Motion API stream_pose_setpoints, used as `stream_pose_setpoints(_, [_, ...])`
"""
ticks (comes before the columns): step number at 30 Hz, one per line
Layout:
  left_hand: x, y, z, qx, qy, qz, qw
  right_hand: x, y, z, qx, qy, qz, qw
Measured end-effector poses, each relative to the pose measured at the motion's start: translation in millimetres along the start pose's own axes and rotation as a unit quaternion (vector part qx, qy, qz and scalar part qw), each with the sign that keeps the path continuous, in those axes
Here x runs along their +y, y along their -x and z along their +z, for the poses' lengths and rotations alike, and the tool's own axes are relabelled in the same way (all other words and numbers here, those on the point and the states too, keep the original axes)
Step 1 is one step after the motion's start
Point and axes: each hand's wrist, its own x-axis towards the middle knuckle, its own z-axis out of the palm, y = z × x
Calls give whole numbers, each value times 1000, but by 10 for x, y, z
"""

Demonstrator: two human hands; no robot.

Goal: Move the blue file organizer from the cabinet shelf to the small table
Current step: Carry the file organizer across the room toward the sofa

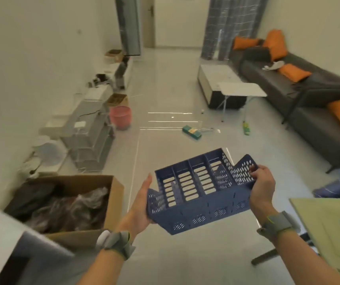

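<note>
I hold the blue file organizer point(198, 194) in front of me, above the floor, tilted with its slotted compartments facing up. My left hand point(140, 210) grips its near left end from below. My right hand point(261, 186) grips its perforated right end wall. The organizer is empty. A small white folding table point(242, 89) stands far ahead on the right, next to the sofa. Wire-grid cabinet shelves point(91, 136) line the left wall.
An open cardboard box point(111, 194) of dark bags sits at my lower left. A pink bucket point(120, 117), a green box point(191, 132) and a green bottle point(246, 128) lie on the floor ahead. A grey sofa point(309, 99) with orange cushions runs along the right. A table edge point(317, 223) is at lower right.
</note>
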Motion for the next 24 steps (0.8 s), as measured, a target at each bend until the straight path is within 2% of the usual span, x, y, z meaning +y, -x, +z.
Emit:
stream_pose_setpoints(1, [77, -191, 228, -13, -44, 11, 999, -47, -243, -76, 11, 14, -12, 1000])
stream_pose_setpoints(5, [151, -797, 760, 74, -151, 77, 983, -80, -876, -115, 16, 56, -52, 997])
stream_pose_setpoints(11, [685, -1820, 1293, 105, -155, 82, 979, -11, -1996, -15, 43, 88, -25, 995])
stream_pose_setpoints(18, [1848, -3299, 2111, 28, -267, 107, 957, 296, -3375, 160, 119, 107, 64, 985])
stream_pose_setpoints(19, [2066, -3652, 2340, 8, -290, 103, 951, 289, -3703, 174, 147, 108, 72, 981])
stream_pose_setpoints(22, [2463, -4063, 2703, -13, -303, 115, 946, 202, -4058, 200, 144, 114, 101, 978])
stream_pose_setpoints(24, [2772, -4608, 3131, -43, -336, 117, 934, 216, -4500, 156, 183, 107, 126, 969])
